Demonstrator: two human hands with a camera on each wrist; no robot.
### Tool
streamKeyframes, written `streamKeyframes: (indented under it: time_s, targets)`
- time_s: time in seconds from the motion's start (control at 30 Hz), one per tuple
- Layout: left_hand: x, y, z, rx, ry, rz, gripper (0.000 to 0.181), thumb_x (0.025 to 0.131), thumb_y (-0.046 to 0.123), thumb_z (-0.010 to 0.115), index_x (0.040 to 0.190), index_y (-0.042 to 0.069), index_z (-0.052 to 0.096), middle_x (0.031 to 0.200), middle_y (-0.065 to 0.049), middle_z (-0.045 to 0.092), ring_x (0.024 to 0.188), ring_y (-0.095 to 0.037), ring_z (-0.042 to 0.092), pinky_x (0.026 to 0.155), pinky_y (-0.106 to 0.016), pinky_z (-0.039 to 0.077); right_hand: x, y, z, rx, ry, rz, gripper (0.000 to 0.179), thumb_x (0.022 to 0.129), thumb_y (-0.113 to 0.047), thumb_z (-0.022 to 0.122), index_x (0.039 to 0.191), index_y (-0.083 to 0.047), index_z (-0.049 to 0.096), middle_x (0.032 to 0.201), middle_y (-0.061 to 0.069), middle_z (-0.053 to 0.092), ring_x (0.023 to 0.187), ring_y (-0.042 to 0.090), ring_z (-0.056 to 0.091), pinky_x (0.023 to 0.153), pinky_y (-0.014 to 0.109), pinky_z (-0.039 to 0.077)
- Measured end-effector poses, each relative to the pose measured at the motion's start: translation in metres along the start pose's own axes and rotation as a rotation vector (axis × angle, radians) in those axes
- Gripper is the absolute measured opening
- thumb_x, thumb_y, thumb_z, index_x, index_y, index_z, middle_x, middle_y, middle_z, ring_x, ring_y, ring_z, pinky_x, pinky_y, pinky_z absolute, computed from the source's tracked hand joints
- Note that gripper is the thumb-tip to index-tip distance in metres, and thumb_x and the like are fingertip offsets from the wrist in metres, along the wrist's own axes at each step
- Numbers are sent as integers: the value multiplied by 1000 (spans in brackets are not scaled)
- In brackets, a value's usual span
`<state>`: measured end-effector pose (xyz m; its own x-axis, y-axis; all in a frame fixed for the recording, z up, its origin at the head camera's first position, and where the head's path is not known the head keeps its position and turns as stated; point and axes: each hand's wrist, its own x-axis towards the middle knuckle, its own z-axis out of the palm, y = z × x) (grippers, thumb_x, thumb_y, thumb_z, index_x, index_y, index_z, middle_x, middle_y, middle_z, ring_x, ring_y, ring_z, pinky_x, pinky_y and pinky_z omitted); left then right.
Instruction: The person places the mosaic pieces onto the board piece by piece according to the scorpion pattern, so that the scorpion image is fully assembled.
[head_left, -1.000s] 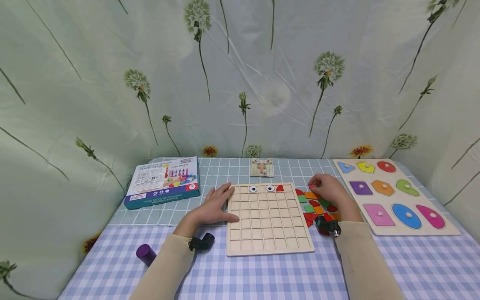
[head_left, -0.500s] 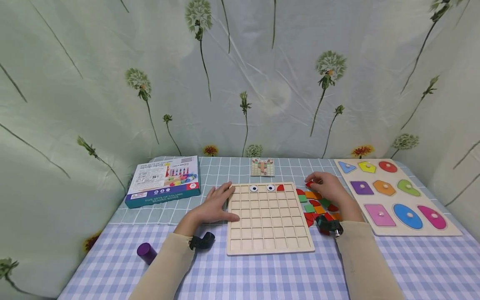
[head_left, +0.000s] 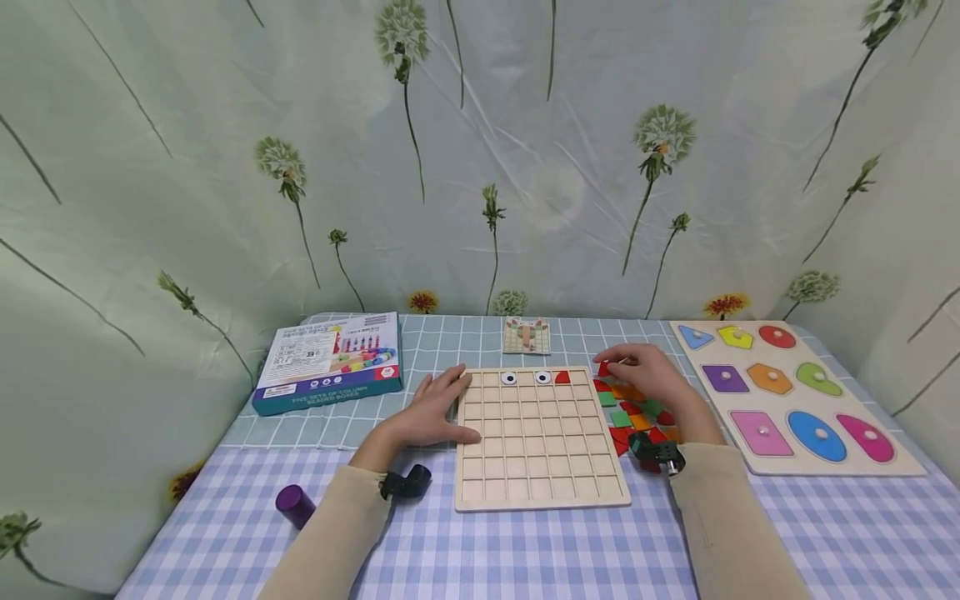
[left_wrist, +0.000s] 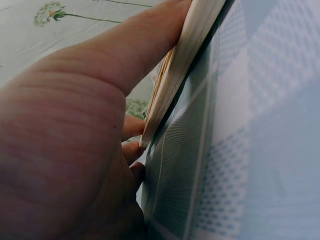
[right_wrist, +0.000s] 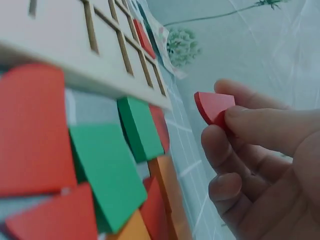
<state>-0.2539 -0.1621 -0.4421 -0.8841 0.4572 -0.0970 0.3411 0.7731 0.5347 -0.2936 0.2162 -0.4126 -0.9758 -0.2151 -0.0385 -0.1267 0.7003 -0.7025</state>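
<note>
Between thumb and fingers, my right hand (head_left: 648, 377) pinches a red quarter-circle piece (right_wrist: 215, 106), held up off the table. Loose red, green (right_wrist: 106, 172) and orange pieces lie below that hand, beside the wooden grid board (head_left: 540, 450). Along the board's top row sit two round eye pieces (head_left: 509, 378) and another red quarter-circle (head_left: 562, 377). My left hand (head_left: 427, 410) rests at the board's left edge with its fingers spread; in the left wrist view its thumb (left_wrist: 150, 37) touches the board's side (left_wrist: 167, 90).
Behind the board lies a small pattern card (head_left: 527, 336). At the back left is a boxed bead set (head_left: 330, 362), with a purple cylinder (head_left: 295, 506) nearer. A knobbed shape puzzle (head_left: 795, 400) takes up the right side. A printed curtain (head_left: 480, 150) hangs behind.
My right hand has moved slightly left with the red quarter-circle, from above the loose pieces toward the board's upper right corner. The left hand stays at the board's edge.
</note>
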Motion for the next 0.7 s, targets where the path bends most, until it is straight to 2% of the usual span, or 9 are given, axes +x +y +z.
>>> streamKeyframes:
  time_s: [0.17, 0.37, 0.7]
  targets:
    - [0, 0, 0, -2, 1, 3, 104, 81, 52, 77, 160, 11, 24, 169, -10, 12, 157, -31, 9, 127, -55, -2, 3, -6, 5, 9, -18, -59, 23, 101, -14, 57, 119, -12, 70, 116, 15, 67, 102, 28, 59, 86, 36, 54]
    - [1, -2, 1, 3, 5, -1, 104, 81, 52, 78, 160, 11, 24, 169, -10, 12, 157, -31, 9, 127, -56, -2, 8, -8, 12, -13, -52, -106, 13, 98, -10, 60, 106, -10, 71, 104, 10, 69, 94, 24, 58, 87, 36, 50]
    - [0, -1, 0, 8, 4, 2, 104, 81, 53, 77, 160, 12, 23, 170, -10, 11, 157, -32, 8, 126, -58, -1, 9, -13, 17, -53, -135, -87, 17, 95, -10, 65, 107, -14, 76, 111, 8, 72, 93, 21, 58, 83, 31, 51]
